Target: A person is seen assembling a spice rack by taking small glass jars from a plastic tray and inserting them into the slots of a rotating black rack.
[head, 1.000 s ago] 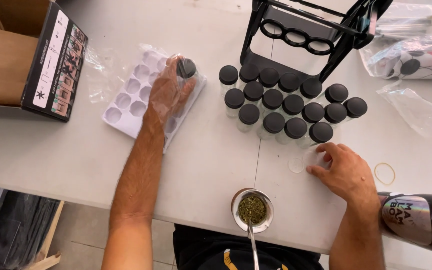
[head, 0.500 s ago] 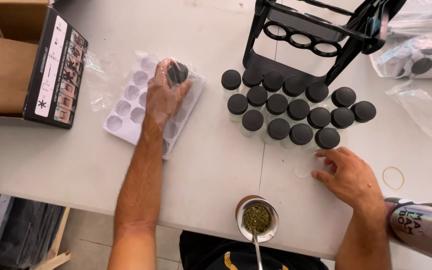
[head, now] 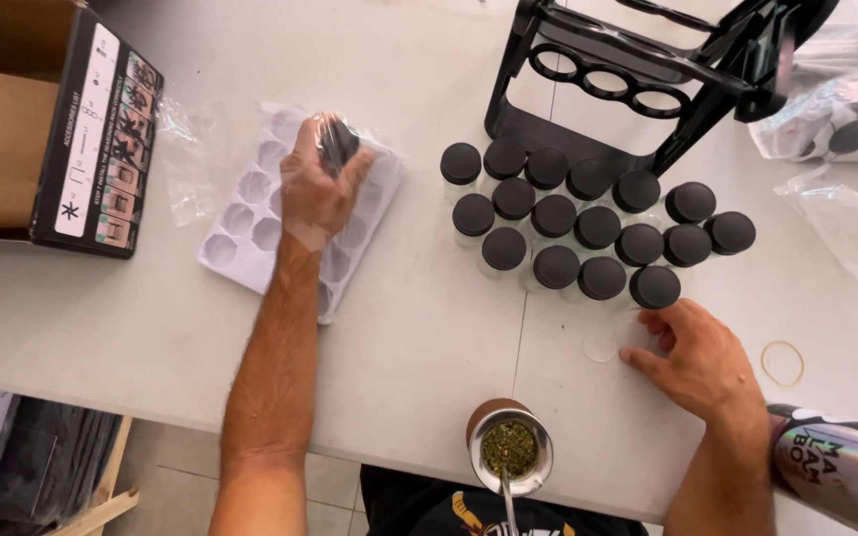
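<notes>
White table, seen from above. Left hand — closed around one small black-lidded jar, gripped by the body with the lid pointing away from the wrist, above a white plastic tray of round pockets; the pockets in view are bare, and the tray's clear wrap lies peeled to its left side, which would leave the pockets open from above. Right hand — flat on the table, fingers loosely spread and holding nothing, fingertips beside two clear round discs that lie just below the nearest jar; whether they touch a disc cannot be told, the discs being nearly invisible against the white surface. Cluster of jars — upright, lids on, packed in rough rows touching one another, between the two hands and at the foot of a black rack with ring-shaped holders, all vacant. Also present: open cardboard box at the far left edge; plastic bags at the far right; a rubber band just right of the right hand; a metal-rimmed cup of green herb with a straw at the near edge.
</notes>
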